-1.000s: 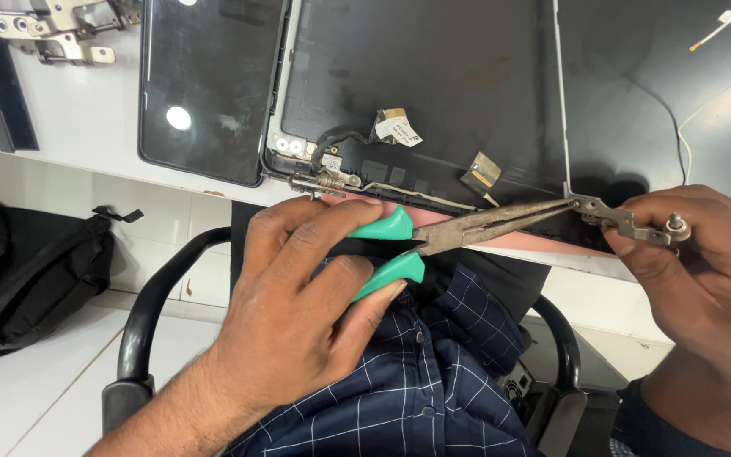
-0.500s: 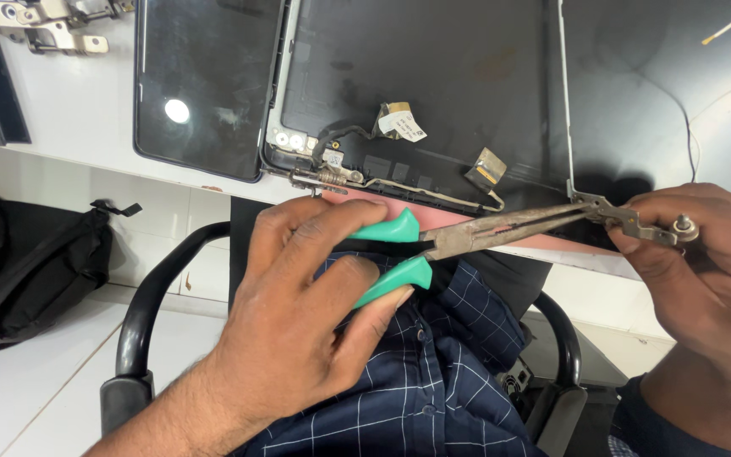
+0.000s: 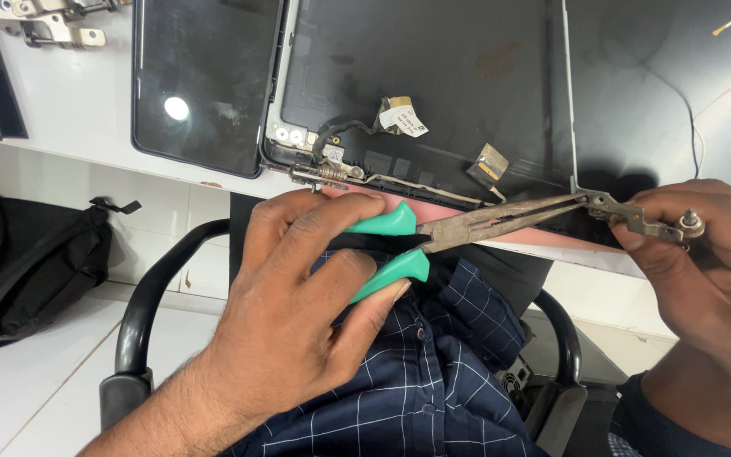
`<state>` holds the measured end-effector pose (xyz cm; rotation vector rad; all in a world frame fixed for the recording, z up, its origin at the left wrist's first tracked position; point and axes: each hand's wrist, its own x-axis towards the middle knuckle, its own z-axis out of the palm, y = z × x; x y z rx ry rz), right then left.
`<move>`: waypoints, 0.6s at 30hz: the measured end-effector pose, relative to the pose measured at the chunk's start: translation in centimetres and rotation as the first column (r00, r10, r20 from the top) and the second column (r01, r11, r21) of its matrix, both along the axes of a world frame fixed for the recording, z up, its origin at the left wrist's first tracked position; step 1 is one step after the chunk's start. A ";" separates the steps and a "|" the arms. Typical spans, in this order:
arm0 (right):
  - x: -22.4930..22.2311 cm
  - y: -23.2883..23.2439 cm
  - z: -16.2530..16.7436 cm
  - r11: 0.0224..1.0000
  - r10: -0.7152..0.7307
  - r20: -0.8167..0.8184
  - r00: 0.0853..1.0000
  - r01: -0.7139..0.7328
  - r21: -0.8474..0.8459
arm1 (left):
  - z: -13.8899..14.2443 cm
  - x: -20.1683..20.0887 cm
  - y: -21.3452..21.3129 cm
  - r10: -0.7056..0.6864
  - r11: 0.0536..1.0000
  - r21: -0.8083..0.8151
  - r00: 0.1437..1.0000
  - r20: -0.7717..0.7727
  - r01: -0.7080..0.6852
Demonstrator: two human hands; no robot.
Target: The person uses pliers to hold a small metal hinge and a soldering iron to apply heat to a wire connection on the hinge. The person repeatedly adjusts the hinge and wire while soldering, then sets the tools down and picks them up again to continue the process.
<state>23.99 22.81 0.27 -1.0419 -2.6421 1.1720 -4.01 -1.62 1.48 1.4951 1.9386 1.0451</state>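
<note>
Right now your left hand (image 3: 298, 322) is wrapped around the green handles of the long-nose pliers (image 3: 467, 233), squeezing them so the tips bite one end of a small metal hinge bracket (image 3: 636, 218). Your right hand (image 3: 712, 262) pinches the bracket's other end, just past the desk's (image 3: 69, 110) front edge, above your lap. An opened laptop lid (image 3: 433, 76) lies on the desk behind, near that edge

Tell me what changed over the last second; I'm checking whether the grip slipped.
Almost nothing. The left hand keeps squeezing the green-handled pliers, whose tips stay clamped on the metal hinge bracket held by the right hand. Nothing was let go. The laptop lid on the desk lies as before.
</note>
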 end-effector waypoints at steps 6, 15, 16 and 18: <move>0.4 0.1 -0.1 1.000 0.012 0.018 1.000 -0.012 0.010 | 0.0 -0.1 0.0 -0.001 1.000 -0.009 1.000 -0.009 0.001; 0.6 0.5 -0.4 0.997 0.058 0.016 0.998 -0.058 0.041 | 0.0 -0.2 -0.1 -0.010 1.000 -0.009 1.000 -0.016 0.009; 0.6 0.5 -0.5 0.997 0.057 0.017 0.998 -0.058 0.041 | 0.0 -0.1 -0.1 -0.010 1.000 -0.007 1.000 -0.020 0.009; 0.7 0.4 -0.5 0.998 0.054 0.020 0.998 -0.055 0.042 | -0.1 -0.1 0.0 -0.009 1.000 0.000 1.000 -0.027 0.009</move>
